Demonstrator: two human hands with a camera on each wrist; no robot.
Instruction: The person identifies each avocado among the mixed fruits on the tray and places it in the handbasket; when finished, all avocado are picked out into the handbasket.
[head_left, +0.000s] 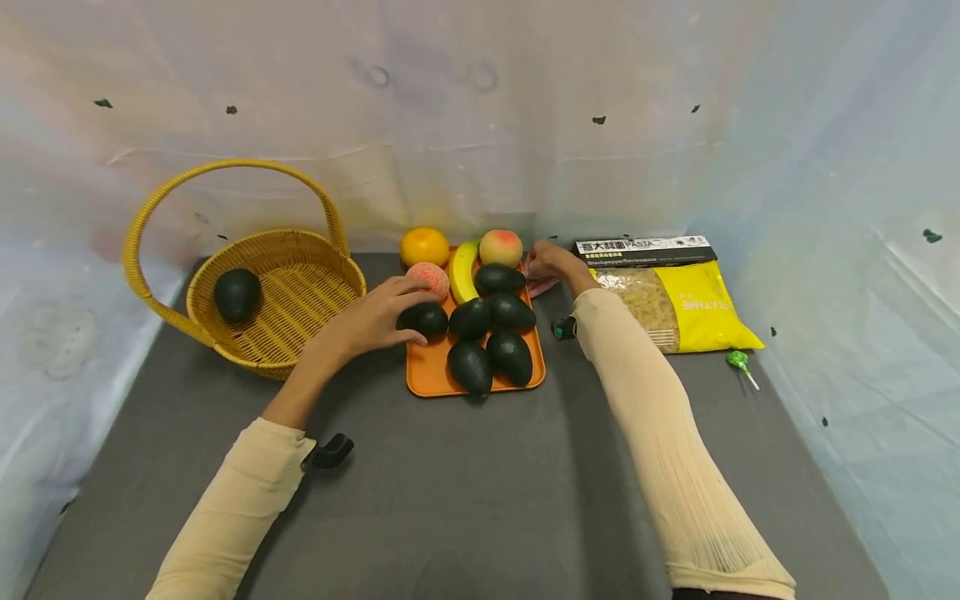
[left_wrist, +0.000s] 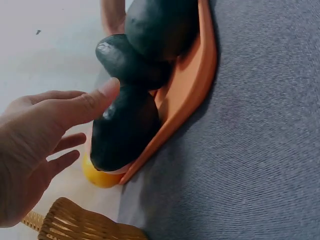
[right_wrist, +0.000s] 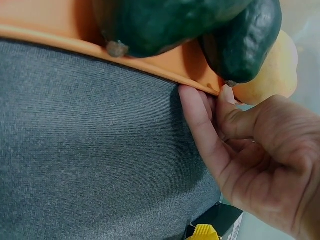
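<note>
An orange tray (head_left: pixel 429 372) holds several dark green avocados, a yellow banana (head_left: pixel 462 271), an orange (head_left: pixel 424 247), a pink-red round fruit (head_left: pixel 431 280) and a peach (head_left: pixel 501 247). My left hand (head_left: pixel 372 318) is at the tray's left side, thumb and fingers spread about the leftmost avocado (head_left: pixel 423 322). In the left wrist view the thumb overlaps that avocado (left_wrist: pixel 125 132); firm contact cannot be made out. With thumb and fingers, my right hand (right_wrist: pixel 255 150) pinches the tray's rim (right_wrist: pixel 150 70) at its far right, close to an avocado (right_wrist: pixel 245 50) and the peach (right_wrist: pixel 285 70).
At the left stands a yellow wicker basket (head_left: pixel 300 304) with a tall handle and one avocado (head_left: pixel 237 295) inside. Right of the tray lie a yellow pasta bag (head_left: pixel 701 308), a black pasta box (head_left: pixel 645 250) and a green lollipop (head_left: pixel 738 360). A pale curtain hangs behind the grey table (head_left: pixel 480 492).
</note>
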